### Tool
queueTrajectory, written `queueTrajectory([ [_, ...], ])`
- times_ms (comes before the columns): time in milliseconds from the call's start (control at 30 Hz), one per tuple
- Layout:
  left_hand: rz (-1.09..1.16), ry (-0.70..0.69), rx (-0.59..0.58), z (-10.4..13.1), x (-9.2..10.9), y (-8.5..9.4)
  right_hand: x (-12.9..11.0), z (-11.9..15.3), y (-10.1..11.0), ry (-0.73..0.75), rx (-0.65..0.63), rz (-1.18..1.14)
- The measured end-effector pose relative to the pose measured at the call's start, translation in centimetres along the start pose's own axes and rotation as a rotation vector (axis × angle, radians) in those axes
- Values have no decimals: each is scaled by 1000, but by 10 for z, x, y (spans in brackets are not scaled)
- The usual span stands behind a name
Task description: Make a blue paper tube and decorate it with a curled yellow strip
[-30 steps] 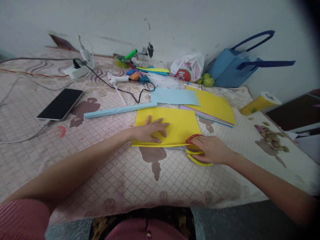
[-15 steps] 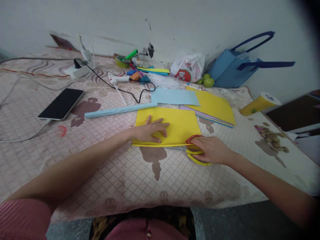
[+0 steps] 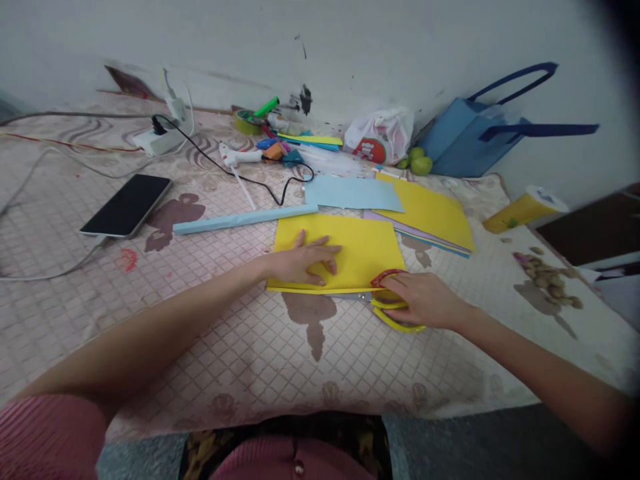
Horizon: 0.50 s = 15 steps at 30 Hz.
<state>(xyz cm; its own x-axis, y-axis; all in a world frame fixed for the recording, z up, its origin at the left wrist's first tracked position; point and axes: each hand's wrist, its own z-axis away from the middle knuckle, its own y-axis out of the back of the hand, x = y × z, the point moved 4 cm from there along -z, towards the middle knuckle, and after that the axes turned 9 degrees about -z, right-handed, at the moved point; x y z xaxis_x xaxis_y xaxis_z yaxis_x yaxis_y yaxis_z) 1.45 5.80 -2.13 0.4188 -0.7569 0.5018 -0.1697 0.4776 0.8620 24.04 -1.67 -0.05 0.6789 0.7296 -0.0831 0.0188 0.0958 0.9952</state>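
A sheet of yellow paper (image 3: 360, 247) lies on the patterned tablecloth, with a narrow folded strip along its near edge. Spread fingers of my left hand (image 3: 307, 262) rest flat on the paper's left half. At its near right corner, my right hand (image 3: 420, 297) is closed around the scissors (image 3: 397, 325), which have yellow handles. Their metal blades point left along the folded edge, partly hidden by the paper. A curved red piece (image 3: 387, 275) shows by my right fingertips; whether it belongs to the scissors I cannot tell.
Behind the sheet lie light blue paper (image 3: 355, 193), a folded blue strip (image 3: 245, 219) and a paper stack (image 3: 425, 213). A glue gun (image 3: 240, 157), phone (image 3: 127, 207) and cables are left. A blue bag (image 3: 465, 140), yellow roll (image 3: 523, 210) and brown pile (image 3: 547, 283) are right.
The whole view has shifted slightly, so things appear a little further right. Both hands, the paper and the scissors keep about the same places.
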Motion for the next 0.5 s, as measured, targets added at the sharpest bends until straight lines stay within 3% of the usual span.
queueTrajectory([
  [500,5,7,-4,0,0,0,-9,-9,7,1,13,-15],
])
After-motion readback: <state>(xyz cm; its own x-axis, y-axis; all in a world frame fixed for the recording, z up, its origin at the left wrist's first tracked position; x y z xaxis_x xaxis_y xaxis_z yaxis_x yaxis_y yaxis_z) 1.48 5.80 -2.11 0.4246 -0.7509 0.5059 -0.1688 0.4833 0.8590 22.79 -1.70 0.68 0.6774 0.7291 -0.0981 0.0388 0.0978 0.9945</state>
